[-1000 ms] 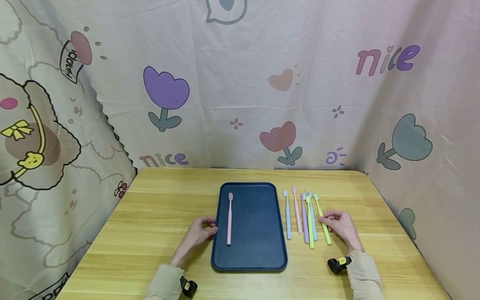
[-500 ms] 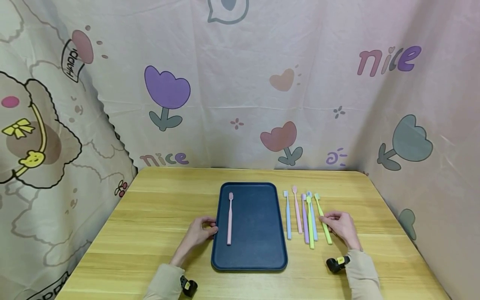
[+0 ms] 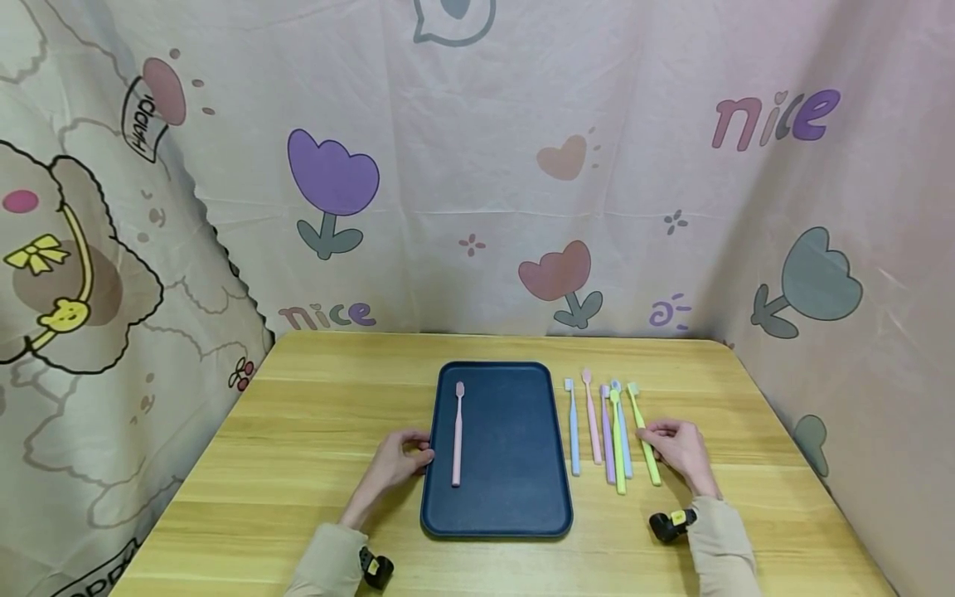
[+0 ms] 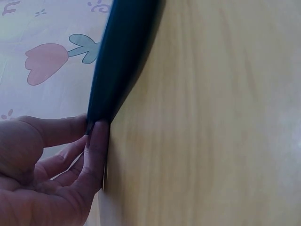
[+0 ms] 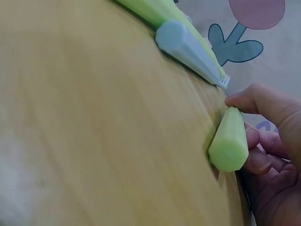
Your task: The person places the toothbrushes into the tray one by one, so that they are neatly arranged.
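Note:
My left hand (image 3: 399, 458) grips the left rim of a dark blue tray (image 3: 515, 464), thumb on the rim and fingers against its side, as the left wrist view of the hand (image 4: 56, 165) shows. One pink toothbrush (image 3: 458, 435) lies lengthwise on the tray's left part. To the tray's right, my right hand (image 3: 681, 448) pinches the handle of the rightmost green toothbrush (image 3: 652, 466), which lies slanted on the table. In the right wrist view, the thumb is above this green toothbrush (image 5: 229, 146) and the fingertips are at its side.
Between tray and right hand lie a blue toothbrush (image 3: 574, 431), a pink one (image 3: 593, 423), a purple one (image 3: 608, 439), another green one (image 3: 618, 452) and a second blue one (image 3: 625, 448), partly overlapping. The wooden table (image 3: 336, 373) ends at a printed curtain (image 3: 448, 166).

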### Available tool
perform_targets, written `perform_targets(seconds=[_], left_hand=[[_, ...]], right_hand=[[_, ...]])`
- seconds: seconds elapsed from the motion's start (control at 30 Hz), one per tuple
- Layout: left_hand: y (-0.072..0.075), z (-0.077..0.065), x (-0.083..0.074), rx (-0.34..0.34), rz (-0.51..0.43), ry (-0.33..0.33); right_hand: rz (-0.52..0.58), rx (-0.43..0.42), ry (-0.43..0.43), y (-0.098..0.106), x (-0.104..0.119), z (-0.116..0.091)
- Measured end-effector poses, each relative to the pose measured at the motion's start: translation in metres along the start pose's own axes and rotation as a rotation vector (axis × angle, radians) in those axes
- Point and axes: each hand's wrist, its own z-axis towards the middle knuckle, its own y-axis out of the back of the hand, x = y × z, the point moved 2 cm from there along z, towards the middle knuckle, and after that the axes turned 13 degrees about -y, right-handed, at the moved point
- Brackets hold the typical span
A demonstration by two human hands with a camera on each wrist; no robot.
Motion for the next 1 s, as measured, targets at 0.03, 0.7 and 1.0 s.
perform_targets(seconds=[0.03,0.7,1.0], left_hand=[[0.000,0.000,0.000,0.001,-0.002,-0.001],[0.000,0.000,-0.001,0.002,-0.008,0.017],[0.000,0.001,0.000,0.004,0.010,0.004]], right_hand=[[0.002,0.000,0.002,0.000,0.000,0.000],[0.099,0.105,-0.016,0.003,0.009,-0.008],[0.118,0.153,0.060,0.005,0.020,-0.015]])
